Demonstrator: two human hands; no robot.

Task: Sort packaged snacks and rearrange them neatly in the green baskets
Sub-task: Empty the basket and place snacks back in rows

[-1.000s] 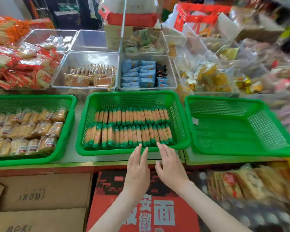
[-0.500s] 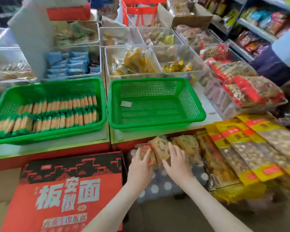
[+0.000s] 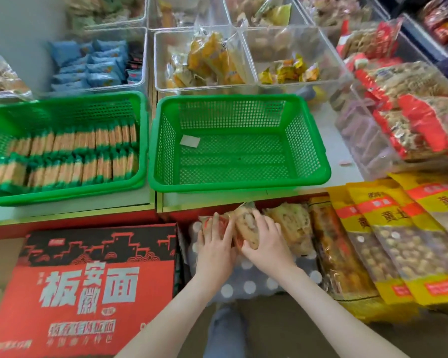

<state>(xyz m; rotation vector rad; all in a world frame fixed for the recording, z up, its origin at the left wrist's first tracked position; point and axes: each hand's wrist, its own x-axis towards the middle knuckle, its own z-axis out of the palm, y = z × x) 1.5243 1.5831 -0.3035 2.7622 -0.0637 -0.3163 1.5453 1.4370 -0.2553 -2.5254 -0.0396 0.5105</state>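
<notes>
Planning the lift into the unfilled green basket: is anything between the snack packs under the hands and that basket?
Nothing visible blocks it. The left hand and right hand are on the snack packs below the unfilled green basket; only its front rim must be cleared.

Snack shop (stocked bins (image 3: 202, 87), green baskets (image 3: 239, 186))

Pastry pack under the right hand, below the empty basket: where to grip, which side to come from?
Take the pastry pack across its short width, mid-body, from above and the near side. It lies lengthwise toward the counter, wedged between a red-labelled pack and more packs, so its sides are blocked. The right hand curls over it that way; the left hand rests on the red-labelled pack.
</notes>
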